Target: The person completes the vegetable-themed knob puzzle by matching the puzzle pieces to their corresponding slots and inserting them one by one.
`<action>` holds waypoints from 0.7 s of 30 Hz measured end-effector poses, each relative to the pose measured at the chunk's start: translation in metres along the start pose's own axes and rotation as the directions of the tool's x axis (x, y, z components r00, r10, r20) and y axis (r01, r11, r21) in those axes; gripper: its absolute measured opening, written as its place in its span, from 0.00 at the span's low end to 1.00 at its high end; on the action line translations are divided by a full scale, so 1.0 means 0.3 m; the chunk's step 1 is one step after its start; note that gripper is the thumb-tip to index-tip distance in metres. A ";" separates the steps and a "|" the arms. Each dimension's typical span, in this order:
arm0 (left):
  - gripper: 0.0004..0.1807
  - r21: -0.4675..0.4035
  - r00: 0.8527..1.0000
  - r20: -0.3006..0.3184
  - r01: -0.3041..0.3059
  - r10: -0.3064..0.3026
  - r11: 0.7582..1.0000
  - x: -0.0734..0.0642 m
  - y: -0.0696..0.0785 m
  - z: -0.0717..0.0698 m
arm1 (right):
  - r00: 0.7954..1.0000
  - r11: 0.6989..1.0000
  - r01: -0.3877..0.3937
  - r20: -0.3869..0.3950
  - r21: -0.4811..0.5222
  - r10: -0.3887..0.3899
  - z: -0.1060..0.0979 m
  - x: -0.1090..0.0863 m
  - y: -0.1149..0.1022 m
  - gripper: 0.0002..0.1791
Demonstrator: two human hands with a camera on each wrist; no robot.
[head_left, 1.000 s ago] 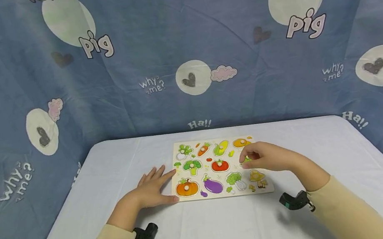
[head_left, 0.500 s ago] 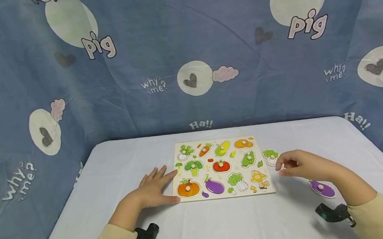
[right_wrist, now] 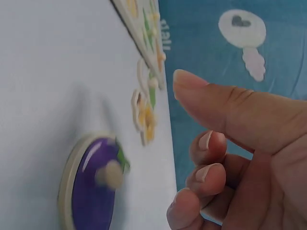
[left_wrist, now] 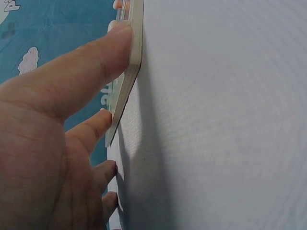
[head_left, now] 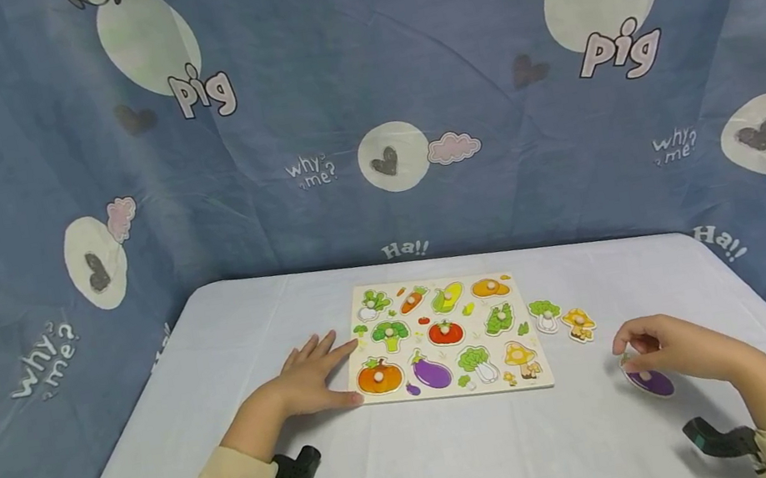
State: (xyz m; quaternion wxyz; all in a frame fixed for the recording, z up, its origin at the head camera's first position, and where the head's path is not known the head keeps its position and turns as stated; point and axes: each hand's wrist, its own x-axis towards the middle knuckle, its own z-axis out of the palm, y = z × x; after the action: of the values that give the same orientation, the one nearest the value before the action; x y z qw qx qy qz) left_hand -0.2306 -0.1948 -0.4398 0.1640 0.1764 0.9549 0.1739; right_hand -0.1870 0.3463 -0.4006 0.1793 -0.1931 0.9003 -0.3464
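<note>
Right of the puzzle board (head_left: 445, 338), on the table (head_left: 466, 462): purple eggplant piece (head_left: 648, 380), right hand (head_left: 668, 352) just above, fingers curled, not yet pinching its peg. Left hand (head_left: 304, 383) lay flat, fingers spread, bracing the board edge; judged pick-up step, calling for a peg pinch.

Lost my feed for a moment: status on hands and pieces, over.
Left hand open, flat against puzzle board. Right hand over purple piece, not gripping. Nothing in the way.

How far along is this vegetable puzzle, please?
Most pegged pieces sit in the puzzle board. Three lie loose beside it: a greens piece, a mushroom piece and a purple eggplant piece. The right hand hovers by that last one without gripping; the left hand steadies the board.
</note>
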 end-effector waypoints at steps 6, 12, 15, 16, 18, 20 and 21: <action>0.54 0.008 1.000 -0.004 0.008 -0.008 1.000 0.003 -0.001 0.003 | 1.000 1.000 -0.006 -0.009 -0.003 0.006 -0.004 -0.025 0.060 0.10; 0.54 -0.001 1.000 -0.002 0.000 0.000 1.000 -0.003 0.007 -0.003 | 0.999 0.999 0.025 0.024 0.039 -0.026 -0.001 -0.044 0.111 0.09; 0.55 0.006 1.000 0.014 0.013 -0.013 1.000 -0.004 0.010 -0.003 | 0.999 0.998 0.033 0.033 0.049 -0.035 0.002 -0.046 0.127 0.08; 0.55 0.006 1.000 0.012 0.010 -0.010 1.000 -0.004 0.009 -0.004 | 0.999 0.998 0.035 0.035 0.056 -0.037 0.003 -0.046 0.130 0.08; 0.55 0.005 1.000 0.011 0.010 -0.010 1.000 -0.004 0.009 -0.003 | 0.998 0.997 0.045 0.040 0.064 -0.048 0.005 -0.043 0.137 0.08; 0.55 0.001 1.000 0.008 0.009 -0.009 1.000 -0.005 0.009 -0.004 | 0.997 0.996 0.054 0.046 0.076 -0.057 0.007 -0.041 0.142 0.08; 0.55 -0.002 1.000 0.002 0.004 -0.004 1.000 -0.006 0.010 -0.005 | 0.997 0.995 0.057 0.048 0.082 -0.061 0.007 -0.039 0.145 0.08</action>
State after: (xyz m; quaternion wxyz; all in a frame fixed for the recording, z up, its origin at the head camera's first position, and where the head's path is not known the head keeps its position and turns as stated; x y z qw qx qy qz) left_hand -0.2288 -0.1932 -0.4368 0.1657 0.1743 0.9548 0.1746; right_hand -0.1855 0.3804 -0.4301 0.1994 -0.2210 0.8748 -0.3823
